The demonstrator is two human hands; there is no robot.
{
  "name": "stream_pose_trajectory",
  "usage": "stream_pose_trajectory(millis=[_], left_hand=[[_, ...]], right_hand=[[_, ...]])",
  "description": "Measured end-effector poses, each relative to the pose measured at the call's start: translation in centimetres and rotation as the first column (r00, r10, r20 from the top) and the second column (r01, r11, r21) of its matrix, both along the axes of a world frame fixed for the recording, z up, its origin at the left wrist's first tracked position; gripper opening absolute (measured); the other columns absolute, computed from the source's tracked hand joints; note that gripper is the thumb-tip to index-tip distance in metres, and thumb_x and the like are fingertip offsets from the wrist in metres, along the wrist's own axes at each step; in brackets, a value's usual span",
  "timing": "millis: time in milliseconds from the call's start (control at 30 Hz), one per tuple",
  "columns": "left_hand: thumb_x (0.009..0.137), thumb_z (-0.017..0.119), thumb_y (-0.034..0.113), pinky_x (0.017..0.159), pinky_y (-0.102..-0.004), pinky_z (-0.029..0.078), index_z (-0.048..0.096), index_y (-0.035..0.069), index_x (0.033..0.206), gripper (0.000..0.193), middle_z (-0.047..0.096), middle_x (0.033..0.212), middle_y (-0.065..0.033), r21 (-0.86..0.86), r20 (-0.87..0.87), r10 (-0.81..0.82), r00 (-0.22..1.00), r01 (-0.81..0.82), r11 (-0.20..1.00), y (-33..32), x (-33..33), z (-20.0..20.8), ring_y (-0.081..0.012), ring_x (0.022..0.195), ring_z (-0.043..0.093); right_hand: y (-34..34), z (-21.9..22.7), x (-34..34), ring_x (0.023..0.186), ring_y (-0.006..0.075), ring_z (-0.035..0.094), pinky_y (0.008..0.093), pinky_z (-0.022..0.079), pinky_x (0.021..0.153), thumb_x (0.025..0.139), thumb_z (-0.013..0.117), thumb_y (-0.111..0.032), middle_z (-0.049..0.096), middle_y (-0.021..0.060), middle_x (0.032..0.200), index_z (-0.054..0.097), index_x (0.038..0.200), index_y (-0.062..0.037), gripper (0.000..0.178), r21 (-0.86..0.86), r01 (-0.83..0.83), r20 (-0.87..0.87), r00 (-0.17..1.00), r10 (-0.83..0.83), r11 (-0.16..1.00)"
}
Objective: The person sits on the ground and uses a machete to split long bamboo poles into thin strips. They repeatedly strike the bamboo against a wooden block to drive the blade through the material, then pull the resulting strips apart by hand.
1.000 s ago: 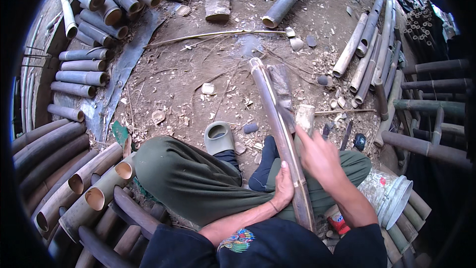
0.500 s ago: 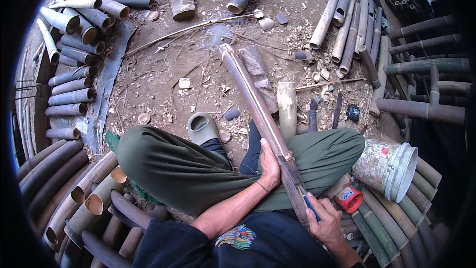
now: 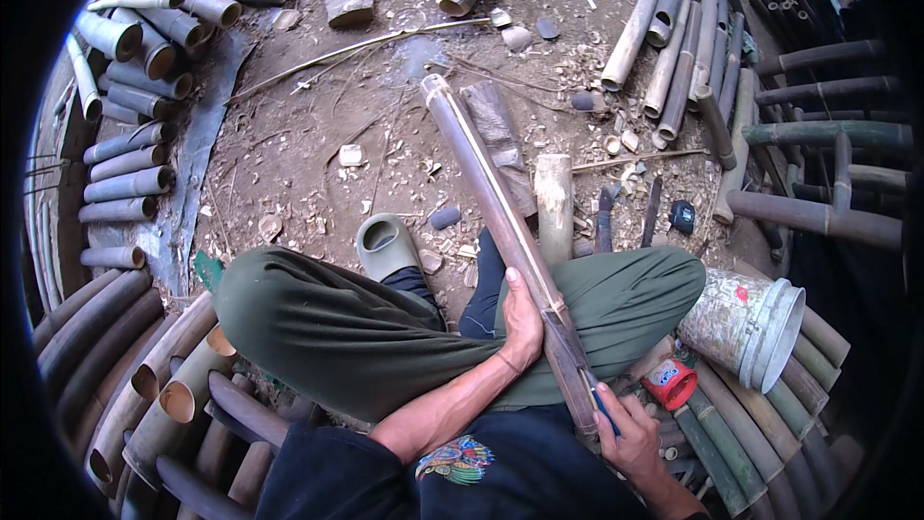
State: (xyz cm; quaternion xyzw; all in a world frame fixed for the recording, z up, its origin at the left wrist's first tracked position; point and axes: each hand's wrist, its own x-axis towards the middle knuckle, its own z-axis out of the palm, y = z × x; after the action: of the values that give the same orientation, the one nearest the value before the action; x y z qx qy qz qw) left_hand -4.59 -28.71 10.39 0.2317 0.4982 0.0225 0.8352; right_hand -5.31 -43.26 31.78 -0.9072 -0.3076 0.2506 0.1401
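Observation:
A long brown bamboo tube [image 3: 476,169] lies slantwise across my lap, its far end pointing away over the ground. A pale narrow strip runs lengthwise along its upper side. Around its near half, my left hand [image 3: 523,325] is closed, thumb lying along the tube. My right hand [image 3: 632,435] is closed on a slim blue-handled tool [image 3: 605,412] at the tube's near end, beside a split or cut in the wall. The tool's working tip is too small to make out. Green trousers [image 3: 337,337] cover my crossed legs beneath the tube.
At left are stacks of bamboo pieces [image 3: 125,183]. A dirty white bucket [image 3: 736,323] and a red cup [image 3: 671,383] stand at my right. Ahead lie a wooden block [image 3: 499,140], an upright bamboo piece [image 3: 554,202], a dark blade-like tool [image 3: 652,212] and scattered chips.
The view has shifted slightly. My right hand and the blue-handled tool have moved a little toward my body along the tube. My left hand keeps its hold.

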Motion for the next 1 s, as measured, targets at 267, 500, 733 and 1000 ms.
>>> stream_pose_trajectory(millis=[267,500,733,1000], left_hand=[[0.099,0.018,0.066,0.065,-0.0337,0.051,0.055,0.001,0.102,0.075,0.062,0.075,-0.0089,-0.008,0.033,-0.023,0.999,0.023,1.0,-0.1,-0.1,0.0,-0.0191,0.068,0.061],[0.1,0.019,0.064,0.075,-0.0367,0.048,0.056,-0.001,0.103,0.075,0.061,0.088,-0.0115,0.215,-0.036,-0.067,0.997,0.073,0.974,0.3,0.3,-1.5,-0.0211,0.08,0.058],[0.1,0.02,0.064,0.077,-0.0401,0.046,0.057,-0.003,0.104,0.077,0.061,0.09,-0.0136,0.307,-0.061,-0.085,0.994,0.1,0.946,1.1,0.7,-0.1,-0.0241,0.083,0.057],[0.102,0.019,0.06,0.082,-0.0439,0.045,0.057,-0.004,0.109,0.074,0.064,0.096,-0.0195,0.323,-0.007,-0.012,1.0,0.013,0.946,1.2,0.9,-0.4,-0.0319,0.09,0.061]], right_hand=[[4.6,-4.3,3.0,0.059,0.0286,0.06,0.0397,0.05,0.052,0.086,0.067,-0.013,0.055,0.0082,0.08,0.063,0.128,-0.0123,0.042,0.022,-0.042,0.092,0.995,0.039,0.999],[6.9,-6.0,3.5,0.067,0.0311,0.062,0.0406,0.05,0.058,0.085,0.067,-0.007,0.059,0.0111,0.082,0.062,0.129,-0.01,0.044,0.039,-0.005,0.095,0.995,0.001,0.999],[12.1,-8.9,6.9,0.073,0.0365,0.063,0.0442,0.051,0.063,0.086,0.066,-0.011,0.06,0.0144,0.084,0.06,0.131,-0.0125,0.046,0.053,0.002,0.098,0.995,-0.007,0.999],[17.8,-13.3,9.6,0.074,0.0393,0.065,0.0466,0.052,0.066,0.089,0.064,-0.017,0.062,0.0167,0.086,0.061,0.13,-0.0144,0.041,0.101,-0.014,0.148,0.989,-0.001,0.995]])
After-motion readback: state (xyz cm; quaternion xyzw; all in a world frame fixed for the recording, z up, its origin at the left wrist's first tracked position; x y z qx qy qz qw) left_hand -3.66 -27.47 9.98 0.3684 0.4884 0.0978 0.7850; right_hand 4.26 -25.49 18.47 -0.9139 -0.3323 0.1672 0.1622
